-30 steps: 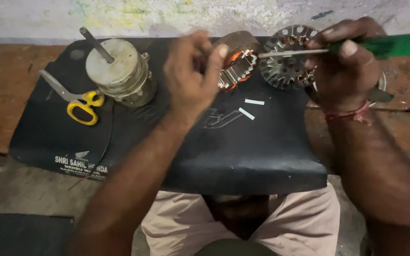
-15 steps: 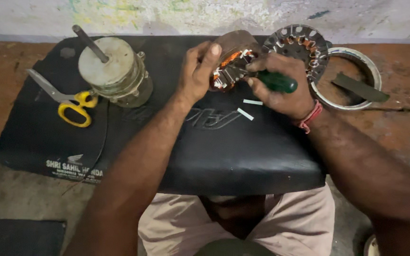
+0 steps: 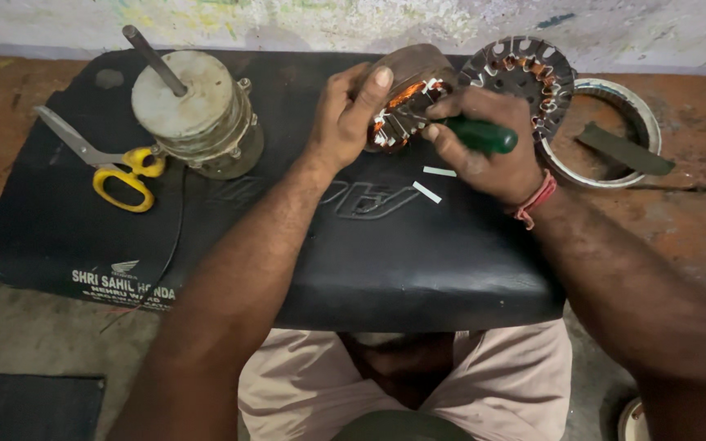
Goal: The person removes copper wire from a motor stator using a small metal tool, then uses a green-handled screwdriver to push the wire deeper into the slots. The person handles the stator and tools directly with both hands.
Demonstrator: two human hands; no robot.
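packages: none seen | screens: none seen | label: white printed lettering with a small emblem (image 3: 122, 278) is borne on the near-left edge of the black seat cushion (image 3: 418, 269)

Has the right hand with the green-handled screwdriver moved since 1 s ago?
Yes. The right hand came in leftward from beside the bare stator to the wound stator, the green-handled screwdriver tip now at its windings.

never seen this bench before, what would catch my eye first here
At the centre back of the black cushion, the left hand steadies a copper-wound stator while the right hand works at it with a green-handled tool. To the left stand a round motor body with a shaft and yellow-handled scissors; a second stator core leans at the right.
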